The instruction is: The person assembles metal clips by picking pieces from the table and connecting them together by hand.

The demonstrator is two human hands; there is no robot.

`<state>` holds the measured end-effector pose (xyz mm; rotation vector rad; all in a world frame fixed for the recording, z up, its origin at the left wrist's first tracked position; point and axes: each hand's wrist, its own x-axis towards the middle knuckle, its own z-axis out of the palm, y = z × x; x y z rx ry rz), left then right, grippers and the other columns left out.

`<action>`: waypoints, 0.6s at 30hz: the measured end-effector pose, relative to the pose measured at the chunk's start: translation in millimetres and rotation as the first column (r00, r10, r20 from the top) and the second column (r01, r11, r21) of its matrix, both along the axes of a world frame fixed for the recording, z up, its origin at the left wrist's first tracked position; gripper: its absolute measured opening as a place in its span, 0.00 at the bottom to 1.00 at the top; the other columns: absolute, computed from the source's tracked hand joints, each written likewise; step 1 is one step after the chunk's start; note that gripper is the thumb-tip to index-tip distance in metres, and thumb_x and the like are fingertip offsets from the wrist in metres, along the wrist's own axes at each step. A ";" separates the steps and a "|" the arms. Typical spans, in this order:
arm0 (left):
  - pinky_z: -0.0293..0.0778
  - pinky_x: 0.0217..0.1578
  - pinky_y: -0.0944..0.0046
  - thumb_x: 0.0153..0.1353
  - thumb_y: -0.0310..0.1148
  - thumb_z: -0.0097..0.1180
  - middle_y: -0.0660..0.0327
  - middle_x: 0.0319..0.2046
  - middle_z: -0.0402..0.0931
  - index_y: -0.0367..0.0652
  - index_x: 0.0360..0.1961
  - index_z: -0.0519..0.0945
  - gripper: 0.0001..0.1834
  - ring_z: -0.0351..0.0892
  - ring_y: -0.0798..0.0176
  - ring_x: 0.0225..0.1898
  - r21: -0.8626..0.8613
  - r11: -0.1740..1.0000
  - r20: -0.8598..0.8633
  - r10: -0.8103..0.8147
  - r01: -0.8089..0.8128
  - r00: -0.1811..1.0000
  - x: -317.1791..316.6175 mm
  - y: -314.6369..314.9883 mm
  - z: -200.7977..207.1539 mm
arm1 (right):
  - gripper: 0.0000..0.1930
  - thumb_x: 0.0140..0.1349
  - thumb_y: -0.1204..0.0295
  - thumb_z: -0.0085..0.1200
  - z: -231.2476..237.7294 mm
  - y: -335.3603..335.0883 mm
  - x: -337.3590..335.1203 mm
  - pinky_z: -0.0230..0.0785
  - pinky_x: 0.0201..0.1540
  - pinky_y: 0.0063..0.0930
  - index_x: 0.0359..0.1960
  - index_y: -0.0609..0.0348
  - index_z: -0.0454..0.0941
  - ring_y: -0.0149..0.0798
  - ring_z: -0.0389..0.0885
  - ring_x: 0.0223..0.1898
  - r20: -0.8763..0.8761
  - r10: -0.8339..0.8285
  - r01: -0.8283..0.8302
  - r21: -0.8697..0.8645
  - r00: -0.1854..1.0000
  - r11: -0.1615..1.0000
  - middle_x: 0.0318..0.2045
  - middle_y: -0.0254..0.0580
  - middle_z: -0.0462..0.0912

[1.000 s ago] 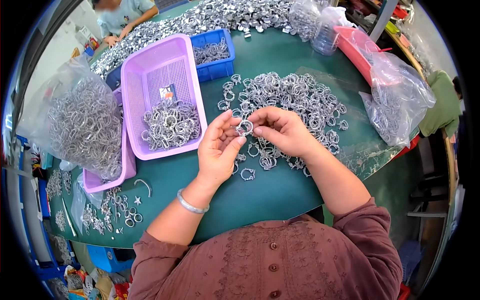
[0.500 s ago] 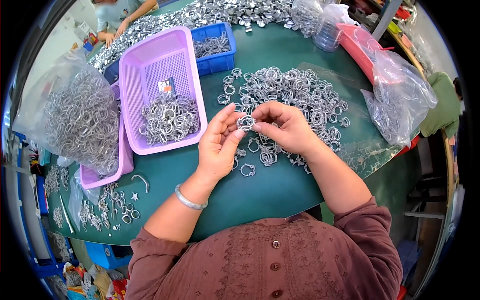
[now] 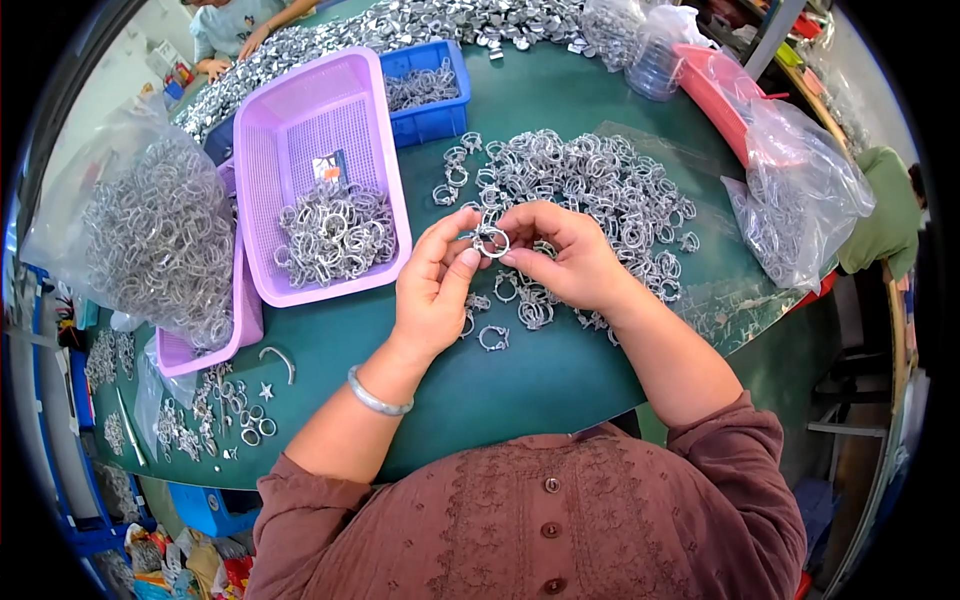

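We look down at a green work table [image 3: 540, 385], where a person's two bare hands meet above the near side. Between them is a silver-coloured metal ring [image 3: 491, 256] with a small raised ornament, its detail too small for us to make out. The left hand [image 3: 430, 285] is clamped on the ring's left edge, thumb against fingers; the fingertips behind are partly covered. The right hand [image 3: 570, 258] has its thumb and forefinger at the right edge; we cannot tell whether they pinch it, and its other fingers are curled out of sight.

Just beyond lies a loose heap of similar grey rings [image 3: 580, 175], partly blocked by the right hand. To the left, a lilac perforated plastic basket [image 3: 310, 100] holds more, half covering a small card. A bulging clear plastic bag [image 3: 155, 240] hides much of a second lilac basket [image 3: 247, 322]. At upper left, a co-worker [image 3: 225, 30] is cut off by the top edge.
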<state>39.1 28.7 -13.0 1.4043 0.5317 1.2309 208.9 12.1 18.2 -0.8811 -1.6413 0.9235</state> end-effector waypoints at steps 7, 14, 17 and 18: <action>0.69 0.40 0.71 0.61 0.24 0.42 0.60 0.40 0.71 0.34 0.50 0.66 0.16 0.71 0.70 0.38 -0.033 0.998 -0.055 -0.050 0.048 0.997 -0.1 1.3 -0.4 | 0.09 0.49 0.82 0.53 1.6 -1.1 1.0 0.67 0.31 0.18 0.34 0.63 0.71 0.24 0.75 0.28 0.057 -0.004 0.004 -0.002 0.998 1.000 0.26 0.34 0.78; 0.69 0.40 0.71 0.62 0.25 0.41 0.60 0.38 0.71 0.34 0.50 0.66 0.15 0.71 0.71 0.37 -0.042 0.998 -0.061 -0.042 0.039 0.997 -1.0 0.1 1.0 | 0.09 0.49 0.82 0.53 3.7 -1.7 0.4 0.68 0.29 0.18 0.33 0.62 0.71 0.25 0.76 0.26 0.144 -0.036 0.028 0.056 0.989 0.998 0.25 0.35 0.78; 0.69 0.40 0.71 0.62 0.26 0.41 0.60 0.38 0.72 0.34 0.49 0.66 0.14 0.71 0.71 0.37 -0.061 0.997 -0.066 -0.053 0.050 0.996 -1.3 -0.1 1.7 | 0.09 0.48 0.82 0.54 2.7 -1.9 0.5 0.68 0.29 0.18 0.33 0.63 0.71 0.25 0.76 0.26 0.147 -0.042 0.033 0.061 0.988 0.998 0.25 0.35 0.78; 0.69 0.40 0.71 0.62 0.26 0.41 0.60 0.38 0.72 0.34 0.49 0.66 0.14 0.71 0.71 0.37 -0.063 0.997 -0.066 -0.054 0.050 0.996 -1.5 0.0 2.4 | 0.10 0.48 0.81 0.55 2.3 -2.4 0.4 0.68 0.29 0.18 0.33 0.63 0.71 0.25 0.76 0.26 0.137 -0.043 0.035 0.057 0.990 0.998 0.25 0.35 0.78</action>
